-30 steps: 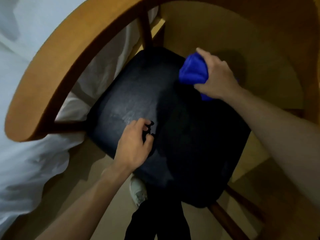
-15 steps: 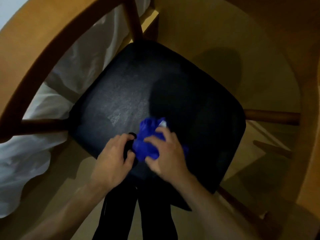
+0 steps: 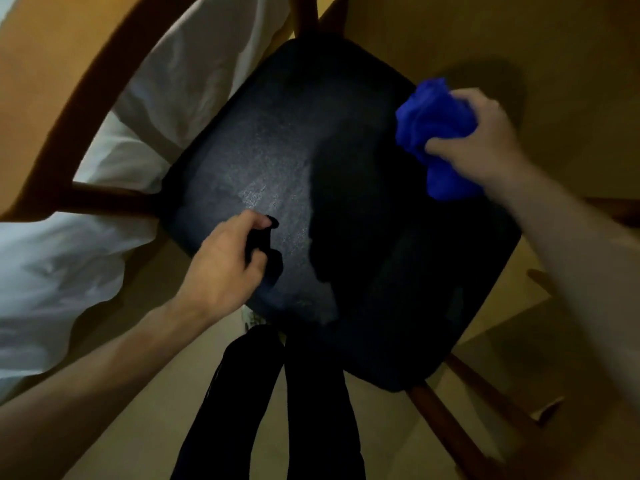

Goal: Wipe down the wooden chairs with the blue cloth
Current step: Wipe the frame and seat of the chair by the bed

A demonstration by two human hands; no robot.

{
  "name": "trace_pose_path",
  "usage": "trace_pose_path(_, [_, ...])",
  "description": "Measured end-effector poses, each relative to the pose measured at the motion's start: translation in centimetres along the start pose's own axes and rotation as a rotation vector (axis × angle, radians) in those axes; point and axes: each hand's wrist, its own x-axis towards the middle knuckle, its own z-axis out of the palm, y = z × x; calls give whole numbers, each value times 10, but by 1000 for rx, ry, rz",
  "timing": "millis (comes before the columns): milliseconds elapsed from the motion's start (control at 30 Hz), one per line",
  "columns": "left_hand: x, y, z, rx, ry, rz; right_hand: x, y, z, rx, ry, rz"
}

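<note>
- Head view: the wooden chair [image 3: 52, 109] is seen from above, its curved back rail sweeping across the upper left and its dark seat [image 3: 346, 209] filling the middle.
- The right hand [image 3: 485, 143] is at the seat's far right corner, fingers curled round the bunched blue cloth [image 3: 429, 123], with the thumb pressed into its lower folds. The cloth bulges out to the left of the hand and hangs below it over the seat's right edge; whether it presses on the seat there cannot be told.
- The left hand [image 3: 221, 268] is at the seat's near left edge, fingers curled with thumb and forefinger closing on a small dark object [image 3: 266, 247] that shows between them. What that object is cannot be told.
- A pale sheen lies on the seat just beyond the left hand.
- White fabric [image 3: 104, 202] lies behind the back rail, on the left.
- Chair legs [image 3: 446, 420] and stretchers run out below the seat's near right corner.
- The person's dark trouser legs [image 3: 294, 403] stand at the seat's near edge, on a tan floor [image 3: 145, 427].
</note>
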Motion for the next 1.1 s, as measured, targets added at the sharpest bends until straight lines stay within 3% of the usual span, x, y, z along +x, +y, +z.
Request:
trace_pose_path(100, [11,11,11,-55,48,-16,16,12,10,-108,2,84])
trace_pose_path(200, [12,19,23,-145,123,-76,-28,5,55,-122,33,-71])
trace_pose_path(333, [-19,4,39,10,199,-179,-129,-8,130,-147,-111,-217])
trace_pose_path(500, [-66,-26,44,97,16,-238,-199,-13,174,-221,-283,-379])
trace_pose_path(700, [-82,-67,22,149,8,-281,-182,-30,152,-257,-565,-526])
trace_pose_path(767, [-86,-75,15,124,31,-272,-159,-51,143,-239,-416,-515])
trace_pose_path(867, [-95,-85,9,112,70,-248,-109,-96,143,-207,5,-406])
trace_pose_path(900, [-98,-88,7,98,71,-246,-94,-111,146,-234,59,-371])
trace_pose_path(1033, [-101,-99,-4,51,94,-294,-91,-137,181,-432,-230,-515])
trace_pose_path(1100, [-99,-100,-9,42,105,-266,-120,-127,201,-490,-233,-574])
